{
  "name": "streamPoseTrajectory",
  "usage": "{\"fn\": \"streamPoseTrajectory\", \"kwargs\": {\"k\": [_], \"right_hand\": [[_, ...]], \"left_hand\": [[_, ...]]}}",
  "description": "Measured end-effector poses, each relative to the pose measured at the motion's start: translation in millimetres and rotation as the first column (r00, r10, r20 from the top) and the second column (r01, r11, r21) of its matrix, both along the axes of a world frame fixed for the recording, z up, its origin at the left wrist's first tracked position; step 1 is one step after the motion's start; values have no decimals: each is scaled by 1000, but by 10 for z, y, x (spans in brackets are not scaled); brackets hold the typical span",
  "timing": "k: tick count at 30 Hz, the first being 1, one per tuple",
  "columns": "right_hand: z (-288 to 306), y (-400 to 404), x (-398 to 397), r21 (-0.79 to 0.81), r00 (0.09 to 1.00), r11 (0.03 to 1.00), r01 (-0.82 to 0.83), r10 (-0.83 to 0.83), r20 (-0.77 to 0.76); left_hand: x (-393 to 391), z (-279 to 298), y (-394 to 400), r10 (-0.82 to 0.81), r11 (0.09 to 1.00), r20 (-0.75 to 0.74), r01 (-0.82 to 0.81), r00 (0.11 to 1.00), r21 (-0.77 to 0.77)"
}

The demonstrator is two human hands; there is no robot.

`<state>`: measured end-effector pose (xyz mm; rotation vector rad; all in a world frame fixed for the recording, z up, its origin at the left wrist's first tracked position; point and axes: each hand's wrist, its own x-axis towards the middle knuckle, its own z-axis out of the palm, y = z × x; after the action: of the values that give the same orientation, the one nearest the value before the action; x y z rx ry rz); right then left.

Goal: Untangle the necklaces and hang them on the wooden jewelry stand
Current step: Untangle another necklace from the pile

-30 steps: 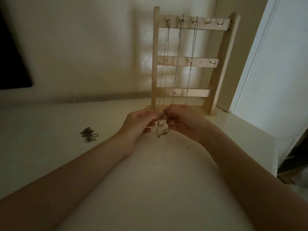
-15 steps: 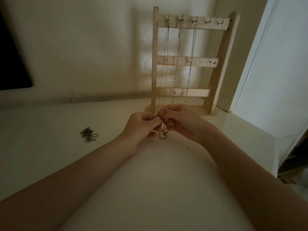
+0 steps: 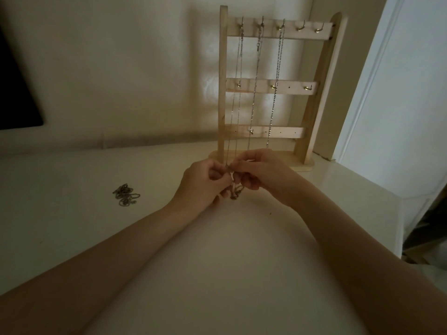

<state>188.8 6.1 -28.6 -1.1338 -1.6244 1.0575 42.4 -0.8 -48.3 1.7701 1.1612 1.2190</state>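
The wooden jewelry stand [image 3: 314,107] stands upright at the back of the table against the wall, with three rails of small hooks. Three thin chains hang from its top-left hooks: the leftmost necklace [image 3: 235,97], a middle one [image 3: 255,88] and a right one [image 3: 277,81]. My left hand [image 3: 203,184] and my right hand [image 3: 261,172] meet just in front of the stand's base, fingertips pinched together on the bottom end of the leftmost necklace, whose loose loop [image 3: 235,192] dangles below my fingers. A tangled heap of chain [image 3: 125,194] lies on the table to the left.
The white table [image 3: 72,238] runs to a right edge near a white door frame [image 3: 377,93]. A dark panel [image 3: 17,97] sits on the wall at far left. Two top-rail hooks [image 3: 309,27] on the right carry nothing.
My hands have closed in tighter on the chain's lower end and shifted slightly; the dangling loop has drawn up shorter under my fingers. The stand and the heap have not moved.
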Motion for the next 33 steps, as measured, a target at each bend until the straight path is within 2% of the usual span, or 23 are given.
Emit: {"fn": "streamPoseTrajectory", "kwargs": {"k": [3,5,8,12,16,18,21,23,24,26,30,33], "right_hand": [[-15,0,-22,30,999,999,13,-14,38],[-20,4,-22,57,1000,998,17,-18,18],[-14,12,-3,67,999,997,37,-35,-38],[12,12,49,-17,988,999,-31,28,-152],[34,-7,42,-59,977,996,-71,58,-205],[35,-7,20,-67,976,995,-73,57,-212],[38,-11,17,-74,981,996,-44,29,-190],[32,-9,24,-68,988,998,-16,6,-155],[33,-8,22,-58,992,998,0,-7,-129],[31,-6,10,-26,997,999,29,-31,-73],[15,1,-12,4,999,999,36,-36,-18],[-4,-8,-23,-3,999,1000,-11,11,-42]], "left_hand": [[-25,-16,11,23,999,-180,-17,983,35],[-40,-15,25,17,999,-156,-12,988,31],[-64,9,39,-13,997,63,17,998,-76],[-71,55,18,-39,964,398,140,917,-227],[-46,77,-2,-52,936,540,229,840,-266],[-42,77,-21,-46,946,519,204,853,-252],[-21,55,-38,-71,986,267,108,961,-129],[1,32,-29,-75,996,105,80,992,-43],[5,22,-18,-59,998,72,61,996,-23],[1,10,6,-24,999,87,27,996,-25],[4,16,5,-39,984,358,98,933,-148],[17,17,3,6,981,381,68,925,-182]]}}
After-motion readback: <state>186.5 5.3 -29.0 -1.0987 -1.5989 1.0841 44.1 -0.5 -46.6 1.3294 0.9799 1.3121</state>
